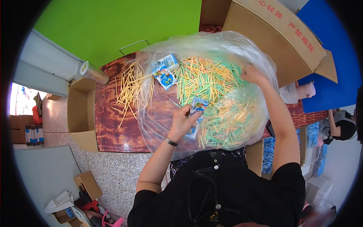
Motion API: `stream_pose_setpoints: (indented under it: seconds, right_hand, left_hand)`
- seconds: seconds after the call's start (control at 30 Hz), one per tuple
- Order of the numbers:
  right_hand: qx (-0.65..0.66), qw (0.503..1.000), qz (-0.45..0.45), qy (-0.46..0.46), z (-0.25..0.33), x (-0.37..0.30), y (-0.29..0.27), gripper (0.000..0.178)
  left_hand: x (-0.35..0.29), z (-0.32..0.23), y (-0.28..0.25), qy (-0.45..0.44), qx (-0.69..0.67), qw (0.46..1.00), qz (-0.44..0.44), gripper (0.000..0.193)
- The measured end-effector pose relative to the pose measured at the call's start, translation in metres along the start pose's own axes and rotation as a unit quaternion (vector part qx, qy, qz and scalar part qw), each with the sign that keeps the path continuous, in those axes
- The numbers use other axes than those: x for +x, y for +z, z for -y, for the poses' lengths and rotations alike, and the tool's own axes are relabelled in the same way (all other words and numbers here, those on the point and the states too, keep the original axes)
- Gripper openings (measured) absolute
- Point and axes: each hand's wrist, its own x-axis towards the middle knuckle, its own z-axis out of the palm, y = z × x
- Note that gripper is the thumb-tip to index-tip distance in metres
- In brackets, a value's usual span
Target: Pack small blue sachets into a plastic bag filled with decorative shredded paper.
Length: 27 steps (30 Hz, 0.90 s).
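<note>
Sticks in crinkly plastic

I see the left hand [183, 122] pinching a glossy blue packet [198, 105] over thin sticks [211, 81] (yellow, green); right hand [252, 74] grips the clear bag [261, 60], fingers curled.

A small packing workshop or home piecework room. Beneath the fingers, a wooden table [113, 128] carries a clear plastic bag [242, 49] heaped with coloured sticks [211, 79] and small printed packets [165, 75]. Open cardboard cartons [81, 113] stand left of the fingers, a large cardboard box [272, 38] beyond them, and a speckled stone floor [113, 170] lies below.
</note>
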Motion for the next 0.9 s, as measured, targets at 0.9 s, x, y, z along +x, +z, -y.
stream_pose_setpoints:
  seconds: [0.9]
  right_hand:
    - [0.460,0.887,-0.014,0.045,0.012,-0.022,0.007,0.026]
  left_hand:
    - [-0.008,-0.015,-0.008,-0.095,-0.039,0.994,0.034,0.017]
